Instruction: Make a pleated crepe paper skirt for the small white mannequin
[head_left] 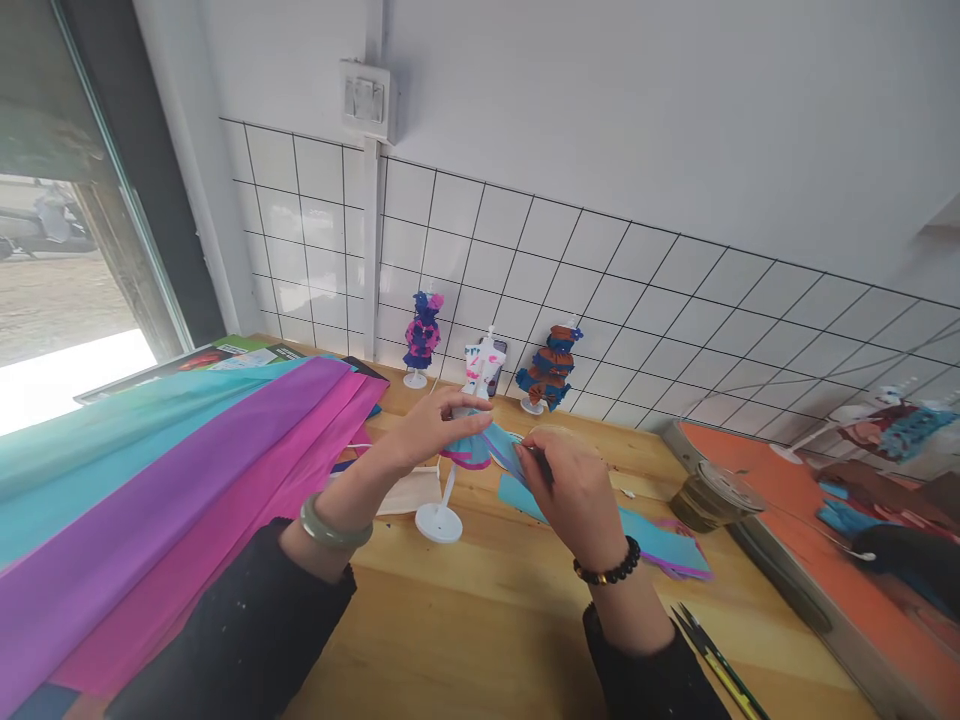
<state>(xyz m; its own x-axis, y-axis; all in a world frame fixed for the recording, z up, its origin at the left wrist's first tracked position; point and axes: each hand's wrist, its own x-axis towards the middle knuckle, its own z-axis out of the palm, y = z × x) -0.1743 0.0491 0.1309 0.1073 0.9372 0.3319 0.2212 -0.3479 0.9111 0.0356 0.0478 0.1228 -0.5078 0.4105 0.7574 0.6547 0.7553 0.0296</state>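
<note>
A small white dress-form stand [439,523] stands tilted in view on the wooden table, its top decorated in white with pink and blue marks [474,372]. Blue paper with a purple-pink edge [466,452] wraps round its lower body. My left hand [431,430] reaches across the form, thumb and fingers pressing the paper against it. The fingers of my right hand [574,485] are closed on the blue paper strip [504,450], which runs taut from the form. Another blue strip with a purple edge [667,545] lies under and beyond my right wrist.
Purple, pink and turquoise sheets [225,480] pile at the left. Dressed forms in navy-pink [422,335] and brown-blue [551,370] stand near the tiled wall. A lidded cup [712,497], pencils [716,655] and an orange-topped surface [787,500] are at the right.
</note>
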